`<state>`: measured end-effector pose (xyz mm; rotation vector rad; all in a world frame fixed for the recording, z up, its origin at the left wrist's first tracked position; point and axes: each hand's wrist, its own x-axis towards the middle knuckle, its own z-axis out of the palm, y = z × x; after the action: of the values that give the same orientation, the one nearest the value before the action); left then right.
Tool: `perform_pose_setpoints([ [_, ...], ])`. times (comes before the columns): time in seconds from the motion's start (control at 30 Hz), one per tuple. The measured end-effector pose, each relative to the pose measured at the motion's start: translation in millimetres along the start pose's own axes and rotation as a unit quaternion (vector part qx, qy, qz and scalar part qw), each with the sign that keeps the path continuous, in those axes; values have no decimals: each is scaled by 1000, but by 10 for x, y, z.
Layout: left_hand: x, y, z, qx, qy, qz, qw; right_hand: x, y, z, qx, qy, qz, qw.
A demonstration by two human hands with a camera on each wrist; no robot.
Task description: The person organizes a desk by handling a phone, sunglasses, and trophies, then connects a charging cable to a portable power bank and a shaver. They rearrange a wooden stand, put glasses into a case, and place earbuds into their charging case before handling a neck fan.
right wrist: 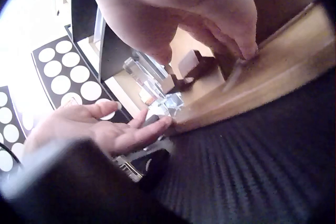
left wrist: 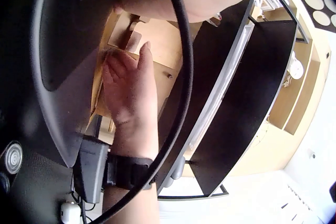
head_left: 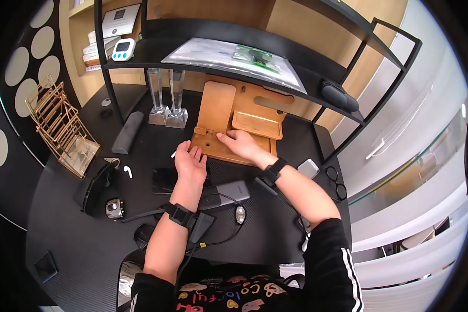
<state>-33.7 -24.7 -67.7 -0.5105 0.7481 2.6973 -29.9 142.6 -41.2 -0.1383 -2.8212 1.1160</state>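
Observation:
A wooden desk organizer (head_left: 218,104), with an upright panel and a shallow tray (head_left: 257,125), stands toward the back of the black desk. My right hand (head_left: 239,144) reaches over its base, thumb apart from the fingers. In the right wrist view that hand (right wrist: 178,3) has its fingertips down at the wooden base (right wrist: 273,61). Palm up, my left hand (head_left: 191,162) lies by the organizer's front left corner, fingers loosely bent and holding nothing. The right wrist view shows the left hand's fingertips (right wrist: 163,122) right at the wood's edge.
A black phone (head_left: 166,179) and a grey power bank (head_left: 229,194) lie by the left forearm. Left are an earbud (head_left: 127,171), a glasses case (head_left: 128,132) and glass trophies (head_left: 177,104). Right are a white case (head_left: 308,168) and glasses (head_left: 336,182). A black shelf (head_left: 156,54) spans above.

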Motion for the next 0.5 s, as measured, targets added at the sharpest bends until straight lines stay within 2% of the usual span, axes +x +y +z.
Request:
perform_pose_setpoints([
  [0.03,-7,-6,2,0,-6,4,1000,-49,-32,-90,3,-67,38,997],
  [0.1,-2,-3,20,3,-11,15,1000,-222,-72,-238,-15,-70,4,997],
  [0.23,-8,117,19,-8,-16,53,998,-838,-371,-616,11,26,-119,993],
  [0.3,-48,208,65,-29,-21,75,997,-1205,-504,-790,54,46,-144,987],
  [0.43,-286,405,216,-84,-50,101,990,-1933,-678,-1054,20,108,-215,970],
  [0.5,-483,566,289,-74,-73,104,989,-2242,-653,-1088,36,129,-225,965],
])
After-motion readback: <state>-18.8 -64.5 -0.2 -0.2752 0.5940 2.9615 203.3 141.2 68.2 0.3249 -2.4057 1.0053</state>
